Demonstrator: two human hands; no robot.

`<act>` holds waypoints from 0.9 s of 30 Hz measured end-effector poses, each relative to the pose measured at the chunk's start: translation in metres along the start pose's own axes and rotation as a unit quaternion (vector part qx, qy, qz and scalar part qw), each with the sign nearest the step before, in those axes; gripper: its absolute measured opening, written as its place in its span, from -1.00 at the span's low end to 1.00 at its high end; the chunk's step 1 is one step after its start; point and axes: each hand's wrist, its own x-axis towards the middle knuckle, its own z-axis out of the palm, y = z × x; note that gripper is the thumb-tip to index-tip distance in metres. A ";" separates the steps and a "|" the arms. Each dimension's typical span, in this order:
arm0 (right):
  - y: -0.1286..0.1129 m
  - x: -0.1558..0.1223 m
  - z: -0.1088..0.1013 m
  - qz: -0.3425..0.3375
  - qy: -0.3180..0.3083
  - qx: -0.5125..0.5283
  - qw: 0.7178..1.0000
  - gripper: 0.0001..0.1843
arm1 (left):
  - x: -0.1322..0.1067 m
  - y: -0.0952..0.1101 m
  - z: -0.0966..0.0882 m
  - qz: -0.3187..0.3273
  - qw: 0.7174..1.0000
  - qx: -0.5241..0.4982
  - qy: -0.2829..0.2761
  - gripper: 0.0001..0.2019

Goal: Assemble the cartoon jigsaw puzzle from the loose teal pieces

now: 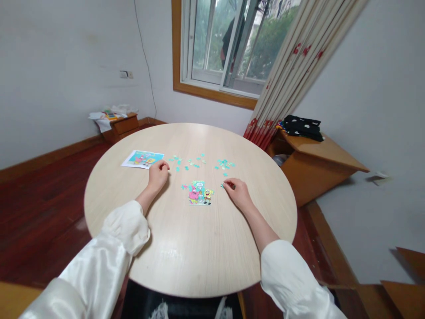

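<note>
A partly joined jigsaw puzzle (198, 195) with pink, pale green and yellow cartoon figures lies at the middle of the round table. To its right, my right hand (236, 191) pinches a small teal puzzle piece (222, 186) between thumb and fingertips, close to the tabletop. My left hand (159, 173) rests at the left with its fingers curled in, beside the printed reference picture (141, 158); whether anything is inside the fingers is hidden. Beyond the joined part, loose teal puzzle pieces (225, 164) lie in a cluster at right, and more scattered pieces (193, 164) spread leftward.
The pale round table (186, 252) fills the middle of the view. A wooden cabinet (312, 155) with folded black cloth (303, 127) stands at right. Another small cabinet (124, 126) holds papers at back left. A curtain (292, 66) hangs beside the window (229, 48).
</note>
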 end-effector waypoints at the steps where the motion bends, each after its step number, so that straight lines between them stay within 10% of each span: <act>1: 0.000 0.000 0.000 -0.003 0.000 -0.011 1.000 -0.87 | 0.001 -0.002 -0.001 -0.003 1.000 0.001 0.005 -0.84; 10: -0.002 0.000 0.001 -0.013 0.046 -0.065 0.997 -0.77 | -0.007 -0.007 -0.006 -0.014 1.000 0.010 -0.006 -0.83; 19: 0.004 0.003 0.002 0.006 0.054 -0.055 0.997 -0.69 | -0.035 -0.004 -0.003 0.141 0.954 0.106 -0.242 -0.69; 27: 0.004 0.003 0.003 0.000 0.060 -0.051 0.997 -0.68 | -0.033 -0.003 -0.003 0.163 0.930 0.172 -0.280 -0.79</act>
